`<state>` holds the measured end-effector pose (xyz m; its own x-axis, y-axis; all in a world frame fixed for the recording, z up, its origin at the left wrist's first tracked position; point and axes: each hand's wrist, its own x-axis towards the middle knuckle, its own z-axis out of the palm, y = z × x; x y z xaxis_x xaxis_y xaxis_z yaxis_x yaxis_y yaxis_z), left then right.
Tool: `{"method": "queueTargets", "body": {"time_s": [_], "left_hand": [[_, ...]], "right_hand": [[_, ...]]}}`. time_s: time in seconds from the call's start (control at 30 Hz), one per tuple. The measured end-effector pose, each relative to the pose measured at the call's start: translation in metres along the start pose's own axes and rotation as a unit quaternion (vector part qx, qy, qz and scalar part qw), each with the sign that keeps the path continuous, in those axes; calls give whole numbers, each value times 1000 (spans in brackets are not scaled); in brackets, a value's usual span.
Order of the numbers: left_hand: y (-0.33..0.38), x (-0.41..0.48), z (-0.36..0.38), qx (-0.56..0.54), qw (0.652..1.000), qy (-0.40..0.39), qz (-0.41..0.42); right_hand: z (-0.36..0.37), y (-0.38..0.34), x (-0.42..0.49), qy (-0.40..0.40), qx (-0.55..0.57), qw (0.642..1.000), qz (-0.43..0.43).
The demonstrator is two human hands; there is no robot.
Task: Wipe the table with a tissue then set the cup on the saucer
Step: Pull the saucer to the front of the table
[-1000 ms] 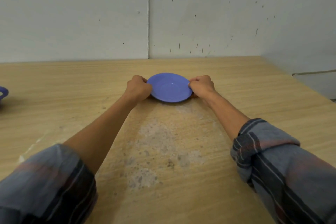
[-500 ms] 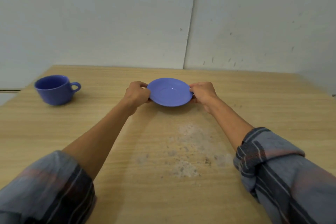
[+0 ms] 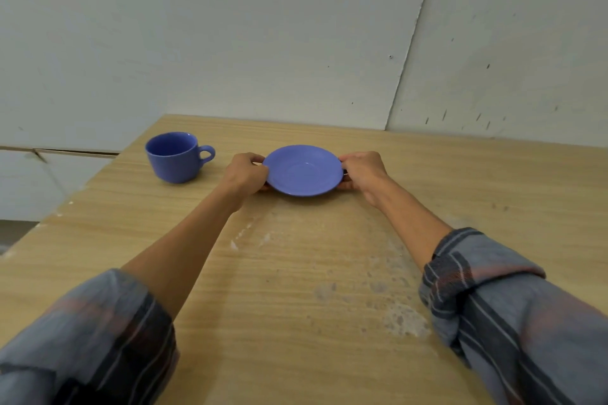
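A blue saucer [image 3: 302, 170] is held at the far middle of the wooden table [image 3: 296, 322], just above or on its surface; I cannot tell which. My left hand [image 3: 245, 173] grips its left rim and my right hand [image 3: 362, 171] grips its right rim. A blue cup [image 3: 174, 156] stands upright to the left of the saucer, handle pointing right toward my left hand, a short gap between them. No tissue is in view.
Pale dusty or worn patches [image 3: 394, 316] mark the tabletop between my forearms. The table's left edge [image 3: 65, 204] runs diagonally close behind the cup. A grey-white wall [image 3: 296, 43] rises right behind the table.
The view has swung left, bringing the cup fully into view and closer to the saucer. Both hands keep their grip on the saucer's rims.
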<state>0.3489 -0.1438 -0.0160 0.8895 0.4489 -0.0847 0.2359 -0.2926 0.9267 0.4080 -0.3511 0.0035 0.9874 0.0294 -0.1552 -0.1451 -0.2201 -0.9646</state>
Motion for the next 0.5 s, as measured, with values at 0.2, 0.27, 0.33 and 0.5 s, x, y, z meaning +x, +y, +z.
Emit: {"method": "queueTargets", "body": {"time_s": [0.2,0.27,0.33,0.5], "left_hand": [[-4,9,-2,22,1000,-3,-1],[-4,10,-2,28,1000,-4,-4],[-3,10,-2,36,999,-5,-4],[5,3,-5,65,998,-4,-5]], "right_hand": [[5,7,5,-1,-9,1000,9],[5,7,5,-2,-27,1000,3],[5,4,4,3,-60,998,-4],[1,-6,-2,11,-175,984,-25]]}}
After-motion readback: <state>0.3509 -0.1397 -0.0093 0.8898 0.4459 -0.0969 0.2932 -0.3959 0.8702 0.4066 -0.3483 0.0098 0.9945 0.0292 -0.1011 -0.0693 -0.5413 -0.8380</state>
